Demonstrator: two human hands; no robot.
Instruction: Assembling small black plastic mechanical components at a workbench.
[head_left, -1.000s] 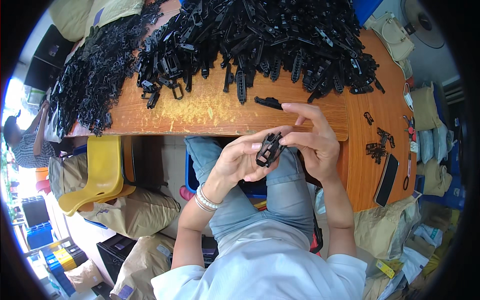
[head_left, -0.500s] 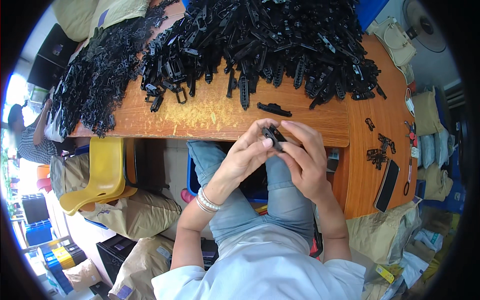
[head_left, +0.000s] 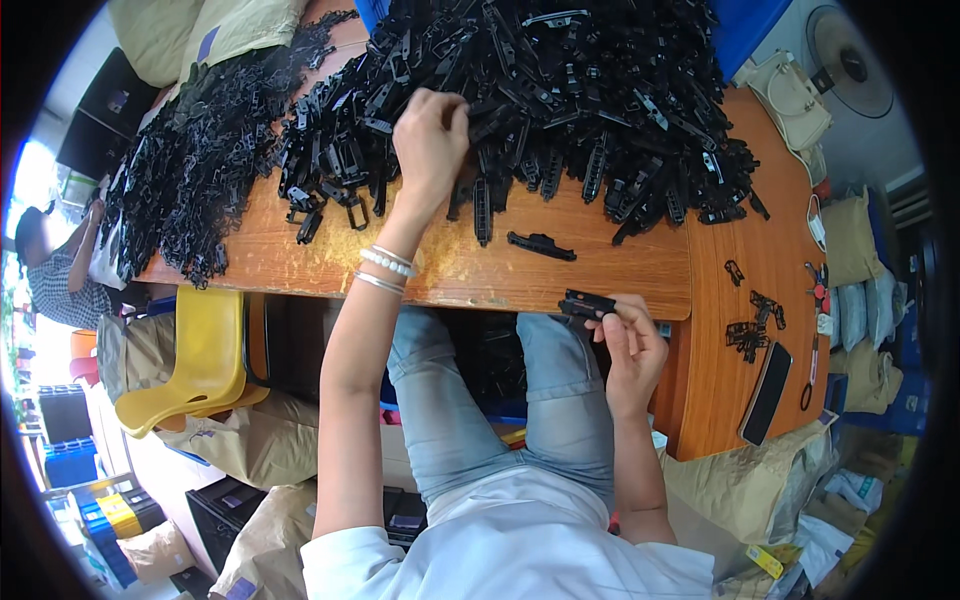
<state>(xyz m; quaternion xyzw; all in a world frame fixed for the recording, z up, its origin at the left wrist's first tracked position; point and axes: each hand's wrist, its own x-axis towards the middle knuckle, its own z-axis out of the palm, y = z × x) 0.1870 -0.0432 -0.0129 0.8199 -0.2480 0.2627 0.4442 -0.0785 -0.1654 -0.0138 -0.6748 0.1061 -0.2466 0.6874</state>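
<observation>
The right hand (head_left: 632, 358) pinches 1 short, black, ridged plastic part (head_left: 587, 303) between its thumb and fingers. The part lies at the fingertips, on the hand's far left side, in front of the near edge of the brown wood-grain table (head_left: 620, 275) and above the thigh of the light blue jeans (head_left: 565, 365). Just beyond it, apart from the fingers, 1 long, slim, black plastic part (head_left: 541, 246) lies flat on the tabletop.

The left hand (head_left: 432, 140), with a white beaded bracelet (head_left: 387, 262) on its wrist, is stretched out at the front of the large heap of long black plastic parts (head_left: 560, 90). Its fingers are curled; whether they grip a part, I cannot tell. To its left spreads a heap of smaller black plastic pieces (head_left: 190, 170).

Labels show as coloured patches: a purple patch (head_left: 208, 44) on a pale beige sack (head_left: 245, 32) at the upper left, another purple patch (head_left: 242, 587) on a brown paper bag (head_left: 265, 545) at the lower left, and a bright yellow label (head_left: 764, 561) among bags at the lower right. Their print is too small to make out.

On the table's right side lie a dark-screened smartphone (head_left: 767, 393), small black plastic frames (head_left: 748, 340) near its far end, and red-handled pliers (head_left: 818, 288).
</observation>
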